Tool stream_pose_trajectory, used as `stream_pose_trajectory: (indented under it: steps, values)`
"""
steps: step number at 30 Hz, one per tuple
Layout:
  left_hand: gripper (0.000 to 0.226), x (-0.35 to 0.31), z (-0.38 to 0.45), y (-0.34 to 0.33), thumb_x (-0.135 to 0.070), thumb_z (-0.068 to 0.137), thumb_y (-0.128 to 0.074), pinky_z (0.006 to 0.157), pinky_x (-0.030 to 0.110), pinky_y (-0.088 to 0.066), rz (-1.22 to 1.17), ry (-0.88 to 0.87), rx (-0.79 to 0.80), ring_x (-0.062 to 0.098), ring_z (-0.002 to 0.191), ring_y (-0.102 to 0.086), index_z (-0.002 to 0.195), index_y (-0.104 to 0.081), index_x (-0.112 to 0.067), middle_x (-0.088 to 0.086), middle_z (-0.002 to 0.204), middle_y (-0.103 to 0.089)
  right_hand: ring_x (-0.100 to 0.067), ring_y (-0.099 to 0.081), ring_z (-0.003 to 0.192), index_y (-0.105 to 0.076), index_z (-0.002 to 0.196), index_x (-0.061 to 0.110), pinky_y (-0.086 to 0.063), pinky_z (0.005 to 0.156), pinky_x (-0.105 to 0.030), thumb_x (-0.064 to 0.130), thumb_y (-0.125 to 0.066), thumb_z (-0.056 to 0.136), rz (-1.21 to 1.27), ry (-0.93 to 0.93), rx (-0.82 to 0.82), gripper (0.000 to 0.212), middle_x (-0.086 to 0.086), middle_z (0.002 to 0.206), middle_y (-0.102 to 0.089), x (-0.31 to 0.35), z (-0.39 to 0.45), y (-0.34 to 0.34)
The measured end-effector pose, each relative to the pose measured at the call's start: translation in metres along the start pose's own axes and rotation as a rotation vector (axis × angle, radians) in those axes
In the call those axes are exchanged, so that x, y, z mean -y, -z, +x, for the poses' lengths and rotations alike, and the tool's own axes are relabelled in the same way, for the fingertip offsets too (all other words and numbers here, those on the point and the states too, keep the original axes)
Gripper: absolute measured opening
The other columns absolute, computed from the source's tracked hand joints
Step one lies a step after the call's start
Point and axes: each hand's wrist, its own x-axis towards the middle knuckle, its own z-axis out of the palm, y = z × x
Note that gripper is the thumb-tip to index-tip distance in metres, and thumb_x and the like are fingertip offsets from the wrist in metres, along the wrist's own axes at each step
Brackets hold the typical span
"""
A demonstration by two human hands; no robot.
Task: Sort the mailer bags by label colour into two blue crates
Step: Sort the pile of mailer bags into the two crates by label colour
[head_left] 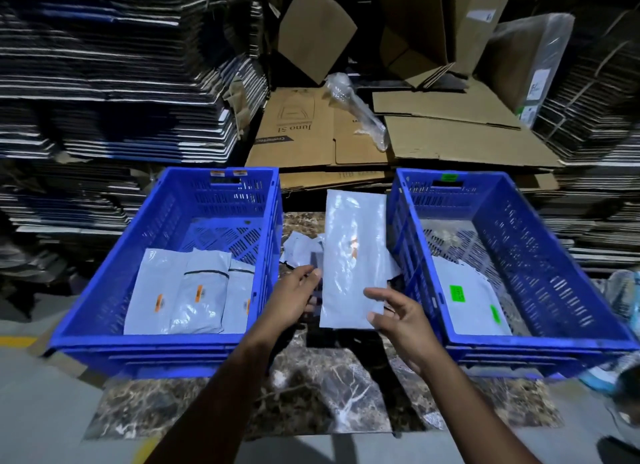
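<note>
Starting at nine o'clock, the left crate [166, 256] carries orange tags on its far rim and holds three grey mailer bags [194, 294] lying flat side by side against its near wall, each showing an orange label face up; this placement suggests it serves as the orange bin. Toward the centre, the left hand [294, 297] reaches in at the near left edge of the held mailer bag [353, 259], fingers gently curled with the tips at that edge; whether they pinch the film or merely steady it cannot be told from this view. The held bag stands nearly upright between the two crates, tilted toward twelve o'clock, with a small orange mark showing through near its middle, apparently raised so the label can be read before dropping. Behind it, at about eleven o'clock from the hands, a few more unsorted bags [301, 245] lie crumpled on the marble slab [332, 394]. The right hand [398, 321] grips the bag's lower right corner, thumb on the facing side and fingers curled behind. At three o'clock, the right crate [519, 256] bears a green tag on its far rim and holds bags with green labels [457, 311]. Judging by the orange mark, the held bag belongs in the left crate. Flattened cardboard [415, 134] is stacked at twelve o'clock.
</note>
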Motion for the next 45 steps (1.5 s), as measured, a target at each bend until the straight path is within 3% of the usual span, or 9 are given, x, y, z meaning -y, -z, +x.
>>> stream_pose_trajectory:
  steps: [7, 16, 19, 22, 26, 30, 33, 36, 45]
  values:
    - [0.031, -0.009, -0.025, -0.016, -0.016, 0.097, -0.059, 0.075, 0.026, -0.058, -0.331, -0.167, 0.04, 0.017, 0.099, -0.071, 0.128, -0.057, -0.021, 0.005, 0.102, -0.073, 0.004, -0.045, 0.132, -0.067, 0.123, 0.039, -0.044, 0.105, -0.049, -0.01, -0.065, 0.084, -0.26, 0.11, 0.16, 0.063, 0.021, 0.133, -0.059, 0.009, -0.021, 0.014]
    - [0.051, 0.0, -0.03, 0.002, -0.008, 0.09, -0.067, 0.083, 0.042, -0.058, -0.286, -0.229, -0.005, 0.023, 0.101, -0.07, 0.129, -0.05, -0.035, 0.004, 0.109, -0.071, 0.006, -0.044, 0.132, -0.064, 0.128, 0.035, -0.043, 0.104, -0.037, -0.002, -0.069, 0.087, -0.304, 0.135, 0.266, 0.055, 0.025, 0.134, -0.058, 0.028, -0.016, -0.008]
    - [0.053, 0.003, -0.03, 0.027, -0.003, 0.089, -0.066, 0.077, 0.036, -0.058, -0.297, -0.233, -0.134, 0.025, 0.095, -0.07, 0.126, -0.051, -0.038, 0.005, 0.103, -0.071, -0.001, -0.056, 0.12, -0.06, 0.132, 0.034, -0.046, 0.098, -0.029, 0.008, -0.069, 0.09, -0.247, 0.161, 0.288, 0.05, 0.022, 0.136, -0.057, 0.032, -0.007, -0.025]
    - [0.054, 0.006, -0.025, 0.073, 0.004, 0.09, -0.059, 0.079, 0.038, -0.058, -0.312, -0.209, -0.28, 0.024, 0.098, -0.07, 0.13, -0.048, -0.03, 0.008, 0.106, -0.071, -0.014, -0.067, 0.104, -0.056, 0.134, 0.032, -0.055, 0.09, -0.039, 0.016, -0.064, 0.095, -0.221, 0.133, 0.242, 0.043, 0.015, 0.134, -0.059, 0.029, 0.012, -0.056]
    - [0.059, 0.028, -0.015, 0.148, 0.006, 0.09, -0.053, 0.084, 0.044, -0.056, -0.124, -0.099, -0.414, 0.022, 0.1, -0.068, 0.139, -0.04, -0.026, 0.009, 0.114, -0.069, 0.008, -0.064, 0.089, -0.063, 0.122, 0.03, -0.051, 0.081, -0.018, 0.019, -0.062, 0.094, -0.533, 0.17, 0.192, 0.03, 0.006, 0.119, -0.067, 0.012, 0.038, -0.115]
    - [0.059, 0.05, -0.009, 0.193, 0.002, 0.086, -0.056, 0.067, 0.032, -0.047, 0.073, 0.047, -0.508, 0.026, 0.087, -0.063, 0.135, -0.043, -0.028, 0.002, 0.093, -0.063, -0.014, -0.037, 0.141, -0.03, 0.154, 0.02, -0.034, 0.116, -0.036, 0.047, -0.051, 0.097, -0.756, 0.191, 0.375, 0.066, 0.002, 0.158, -0.034, -0.005, 0.04, -0.174]
    - [0.069, 0.072, -0.004, 0.205, -0.002, 0.083, -0.061, 0.066, 0.032, -0.044, 0.287, 0.176, -0.361, 0.03, 0.087, -0.064, 0.142, -0.036, -0.026, 0.003, 0.089, -0.063, -0.014, -0.02, 0.149, -0.006, 0.158, 0.02, -0.022, 0.118, -0.027, 0.043, -0.045, 0.101, -0.829, 0.211, 0.355, 0.073, 0.005, 0.165, -0.011, -0.013, 0.036, -0.193]
    - [0.087, 0.088, -0.003, 0.204, 0.001, 0.077, -0.065, 0.081, 0.035, -0.05, 0.459, 0.297, -0.197, 0.034, 0.106, -0.062, 0.151, -0.026, -0.023, 0.013, 0.119, -0.063, -0.014, -0.024, 0.148, -0.001, 0.158, 0.024, -0.028, 0.116, -0.029, 0.041, -0.042, 0.102, -0.81, 0.225, 0.33, 0.071, 0.007, 0.165, -0.007, -0.021, 0.034, -0.195]
    - [0.05, 0.062, -0.001, 0.141, -0.02, 0.098, -0.054, 0.097, 0.021, -0.032, 0.473, -0.148, -0.281, 0.023, 0.131, -0.044, 0.146, -0.039, -0.018, 0.007, 0.144, -0.046, -0.013, -0.047, 0.134, -0.016, 0.155, 0.039, -0.042, 0.102, -0.03, 0.045, -0.044, 0.102, -0.744, 0.246, 0.271, 0.06, 0.014, 0.155, -0.036, -0.025, 0.032, -0.165]
